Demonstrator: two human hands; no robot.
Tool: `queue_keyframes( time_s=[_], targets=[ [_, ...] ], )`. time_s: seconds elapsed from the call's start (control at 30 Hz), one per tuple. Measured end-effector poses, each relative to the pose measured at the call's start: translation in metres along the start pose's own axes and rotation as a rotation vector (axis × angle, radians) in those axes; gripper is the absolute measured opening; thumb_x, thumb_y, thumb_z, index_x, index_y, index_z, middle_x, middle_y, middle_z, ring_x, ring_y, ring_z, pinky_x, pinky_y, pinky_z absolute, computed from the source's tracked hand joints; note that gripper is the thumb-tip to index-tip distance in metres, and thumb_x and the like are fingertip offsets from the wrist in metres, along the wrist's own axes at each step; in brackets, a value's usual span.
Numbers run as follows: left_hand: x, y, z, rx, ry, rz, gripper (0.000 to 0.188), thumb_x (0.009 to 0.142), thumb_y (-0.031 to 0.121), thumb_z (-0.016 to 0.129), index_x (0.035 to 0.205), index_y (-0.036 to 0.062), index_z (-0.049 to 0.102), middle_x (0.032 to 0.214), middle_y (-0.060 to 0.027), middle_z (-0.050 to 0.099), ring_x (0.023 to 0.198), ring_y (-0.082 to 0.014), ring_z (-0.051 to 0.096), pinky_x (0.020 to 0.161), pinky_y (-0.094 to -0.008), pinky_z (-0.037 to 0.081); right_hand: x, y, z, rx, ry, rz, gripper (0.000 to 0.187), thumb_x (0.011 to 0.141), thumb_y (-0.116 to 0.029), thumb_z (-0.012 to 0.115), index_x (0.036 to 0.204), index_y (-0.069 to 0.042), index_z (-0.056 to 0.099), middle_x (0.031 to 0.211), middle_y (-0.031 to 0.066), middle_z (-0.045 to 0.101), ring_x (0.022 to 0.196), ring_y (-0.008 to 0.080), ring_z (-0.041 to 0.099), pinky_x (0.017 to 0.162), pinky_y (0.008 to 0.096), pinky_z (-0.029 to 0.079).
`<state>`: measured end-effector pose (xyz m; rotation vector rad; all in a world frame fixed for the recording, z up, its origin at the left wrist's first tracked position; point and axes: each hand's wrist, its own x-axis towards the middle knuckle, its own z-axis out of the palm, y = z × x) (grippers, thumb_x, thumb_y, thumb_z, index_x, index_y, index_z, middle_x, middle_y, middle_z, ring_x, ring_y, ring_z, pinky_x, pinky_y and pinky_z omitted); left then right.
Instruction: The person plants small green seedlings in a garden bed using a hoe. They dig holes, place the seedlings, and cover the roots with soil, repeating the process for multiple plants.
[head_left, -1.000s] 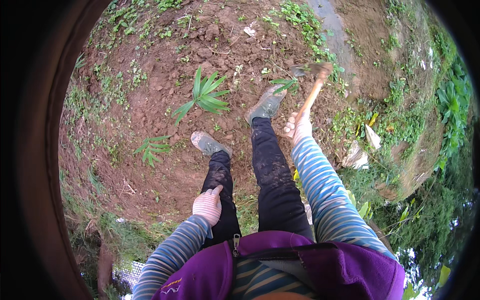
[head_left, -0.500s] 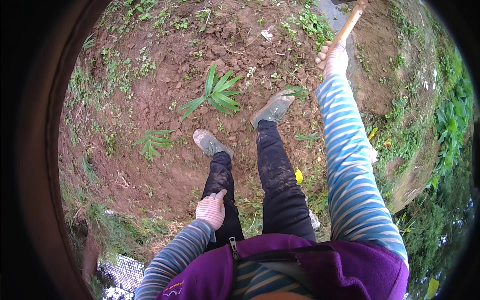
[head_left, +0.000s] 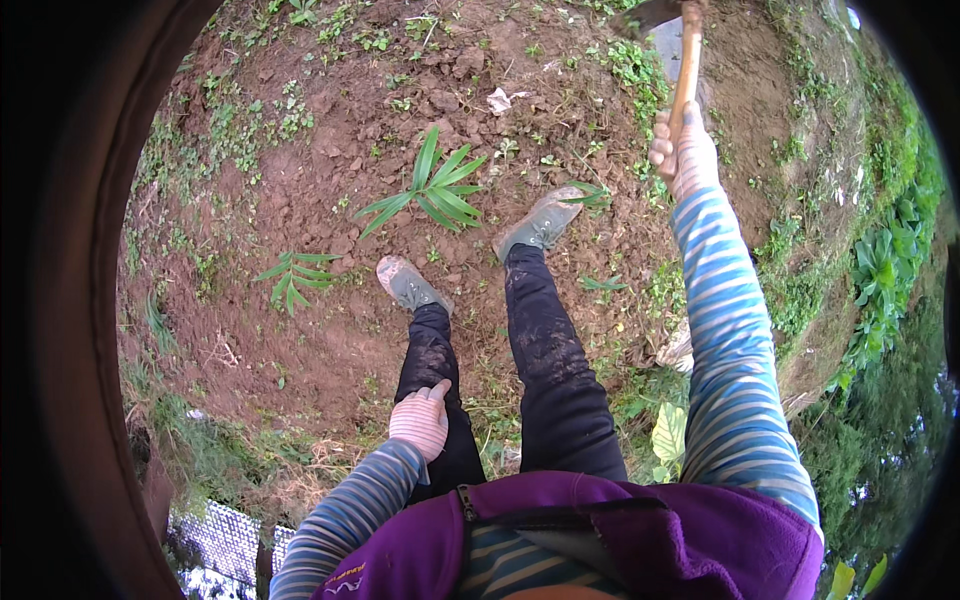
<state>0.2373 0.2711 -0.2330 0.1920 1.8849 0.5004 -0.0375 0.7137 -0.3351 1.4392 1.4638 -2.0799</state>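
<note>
My right hand (head_left: 686, 150), in a pale striped glove, is closed round the wooden handle of a hoe (head_left: 689, 60), raised at the upper right. Its dark blade (head_left: 645, 17) sticks out to the left from the handle's far end and is partly cut off by the picture's edge. My left hand (head_left: 420, 420), gloved too, rests on my left leg near the knee with a finger stretched out; it holds nothing, and some fingers are hidden. Beyond my shoes stands a green long-leaved seedling (head_left: 430, 190) in loose brown soil (head_left: 330, 180).
A smaller seedling (head_left: 295, 278) grows at the left, and leaves (head_left: 588, 194) touch my right shoe (head_left: 540, 220). Low weeds (head_left: 640, 75) and a whitish scrap (head_left: 500, 100) lie ahead. Dense green plants (head_left: 880, 270) line the right side. Mesh fencing (head_left: 225, 540) shows at the lower left.
My right hand has shifted slightly right and nearer, and the hoe has swung more upright, bringing its blade into view. My left hand stays on my leg.
</note>
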Motion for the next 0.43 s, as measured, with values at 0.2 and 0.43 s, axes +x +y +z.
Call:
queue_keyframes(
  time_s=[0.2,0.43],
  targets=[
    [-0.004,-0.001,0.007,-0.046,0.01,-0.017,0.041,0.087,0.007,0.054,0.128,0.0088,0.058,0.095,-0.0199,0.063,0.091,-0.0381,0.061,0.083,-0.0478,0.049,0.045,0.066,0.063,0.134,0.191,-0.013,0.047,0.105,-0.048,0.037,0.095,-0.003,0.047,0.061,-0.0003,0.047,0.046,0.0115,0.043,0.038,0.029,0.042],
    [0.0,0.001,0.002,-0.036,0.009,-0.012,0.041,0.088,0.008,0.055,0.129,0.0101,0.058,0.096,-0.0195,0.064,0.092,-0.038,0.061,0.084,-0.0477,0.049,-0.054,0.081,-0.009,0.105,-0.037,0.401,0.054,0.101,-0.06,0.037,0.093,-0.008,0.046,0.061,-0.0035,0.041,0.042,0.0073,0.037,0.034,0.0242,0.034]
  ],
)
